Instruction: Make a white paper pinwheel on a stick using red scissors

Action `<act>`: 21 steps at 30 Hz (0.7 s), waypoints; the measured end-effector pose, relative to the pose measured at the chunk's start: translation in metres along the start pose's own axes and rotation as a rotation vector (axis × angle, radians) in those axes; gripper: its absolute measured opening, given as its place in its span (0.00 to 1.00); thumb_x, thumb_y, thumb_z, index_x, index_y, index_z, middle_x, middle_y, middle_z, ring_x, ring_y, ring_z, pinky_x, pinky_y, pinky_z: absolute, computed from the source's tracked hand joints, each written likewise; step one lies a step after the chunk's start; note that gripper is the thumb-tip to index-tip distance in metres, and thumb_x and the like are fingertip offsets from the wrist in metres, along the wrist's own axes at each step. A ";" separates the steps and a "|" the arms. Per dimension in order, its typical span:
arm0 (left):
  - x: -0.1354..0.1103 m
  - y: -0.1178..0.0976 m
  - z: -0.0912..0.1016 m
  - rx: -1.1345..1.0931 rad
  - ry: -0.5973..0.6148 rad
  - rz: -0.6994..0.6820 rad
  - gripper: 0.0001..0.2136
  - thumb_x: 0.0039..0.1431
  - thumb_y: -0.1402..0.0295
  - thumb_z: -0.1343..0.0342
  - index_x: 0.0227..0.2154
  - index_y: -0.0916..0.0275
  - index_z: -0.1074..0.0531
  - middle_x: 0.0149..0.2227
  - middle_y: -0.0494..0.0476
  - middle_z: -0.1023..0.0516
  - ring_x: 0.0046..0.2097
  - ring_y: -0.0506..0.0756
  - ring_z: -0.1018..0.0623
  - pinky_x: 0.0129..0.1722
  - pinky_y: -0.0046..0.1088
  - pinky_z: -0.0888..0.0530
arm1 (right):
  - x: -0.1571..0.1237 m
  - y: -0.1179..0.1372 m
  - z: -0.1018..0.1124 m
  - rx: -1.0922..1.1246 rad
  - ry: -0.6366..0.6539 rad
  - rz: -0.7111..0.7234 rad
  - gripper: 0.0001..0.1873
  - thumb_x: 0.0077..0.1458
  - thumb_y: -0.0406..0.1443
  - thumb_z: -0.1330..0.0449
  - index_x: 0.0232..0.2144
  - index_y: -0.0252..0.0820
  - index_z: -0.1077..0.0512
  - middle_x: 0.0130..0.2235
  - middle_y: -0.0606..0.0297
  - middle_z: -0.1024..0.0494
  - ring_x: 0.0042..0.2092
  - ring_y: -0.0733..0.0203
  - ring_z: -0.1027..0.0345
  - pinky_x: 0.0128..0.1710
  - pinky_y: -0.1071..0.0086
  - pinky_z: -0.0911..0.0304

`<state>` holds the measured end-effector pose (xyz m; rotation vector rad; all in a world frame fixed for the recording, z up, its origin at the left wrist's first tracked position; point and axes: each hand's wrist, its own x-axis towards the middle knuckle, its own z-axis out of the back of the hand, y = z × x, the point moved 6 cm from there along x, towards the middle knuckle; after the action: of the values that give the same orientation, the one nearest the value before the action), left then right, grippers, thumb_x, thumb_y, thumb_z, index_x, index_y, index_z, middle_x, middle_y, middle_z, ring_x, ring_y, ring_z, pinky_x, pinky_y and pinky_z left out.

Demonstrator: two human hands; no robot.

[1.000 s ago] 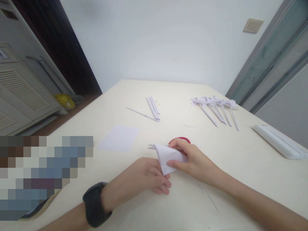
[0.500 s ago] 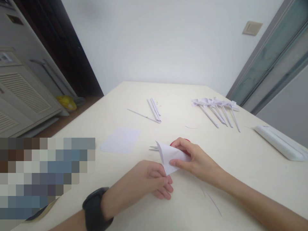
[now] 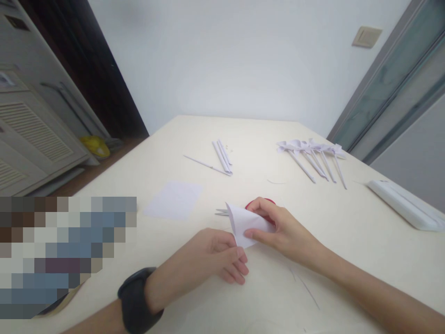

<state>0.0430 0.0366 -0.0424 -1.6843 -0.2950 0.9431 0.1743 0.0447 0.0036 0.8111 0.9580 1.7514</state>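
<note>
A folded white sheet of paper (image 3: 245,223) is held up between my two hands, its left edge curving open. My right hand (image 3: 283,227) is closed on its right side, thumb in front and fingers behind. My left hand (image 3: 219,255), with a black band on the wrist, pinches the lower corner between thumb and index finger; the other fingers hang loosely below. Scissors (image 3: 221,212) lie on the table behind the paper, with metal tips out to the left and red handles partly hidden by my right hand. A flat square of white paper (image 3: 174,200) lies to the left.
Rolled paper sticks (image 3: 222,157) and a thin rod (image 3: 205,164) lie further back. Several paper pinwheels (image 3: 309,148) rest at the back right. A long white package (image 3: 403,204) sits by the right edge. Thin paper strips (image 3: 309,292) lie near my right forearm.
Both hands keep their hold on the folded paper, with barely any movement. The whole view has shifted very slightly.
</note>
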 end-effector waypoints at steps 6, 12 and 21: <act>-0.001 -0.002 0.003 0.057 -0.016 -0.086 0.11 0.57 0.64 0.50 0.28 0.67 0.28 0.31 0.60 0.20 0.32 0.56 0.20 0.34 0.31 0.25 | 0.001 0.003 0.003 -0.011 -0.007 -0.001 0.09 0.50 0.33 0.40 0.35 0.43 0.34 0.35 0.68 0.29 0.34 0.65 0.37 0.32 0.73 0.44; -0.005 -0.014 0.011 0.189 -0.133 -0.157 0.11 0.57 0.65 0.51 0.27 0.66 0.28 0.29 0.58 0.20 0.30 0.55 0.21 0.33 0.31 0.24 | 0.003 0.000 0.014 0.136 0.039 -0.103 0.08 0.55 0.40 0.45 0.30 0.41 0.32 0.38 0.63 0.28 0.34 0.63 0.36 0.27 0.73 0.42; -0.010 -0.020 0.014 0.539 -0.244 -0.217 0.11 0.55 0.67 0.53 0.24 0.62 0.26 0.24 0.52 0.21 0.27 0.53 0.22 0.29 0.26 0.28 | 0.005 -0.012 0.017 0.202 -0.002 -0.107 0.14 0.49 0.40 0.40 0.19 0.39 0.36 0.22 0.70 0.36 0.23 0.69 0.45 0.20 0.75 0.53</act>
<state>0.0318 0.0467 -0.0211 -1.0267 -0.3419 0.9608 0.1915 0.0567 0.0018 0.8721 1.1697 1.5791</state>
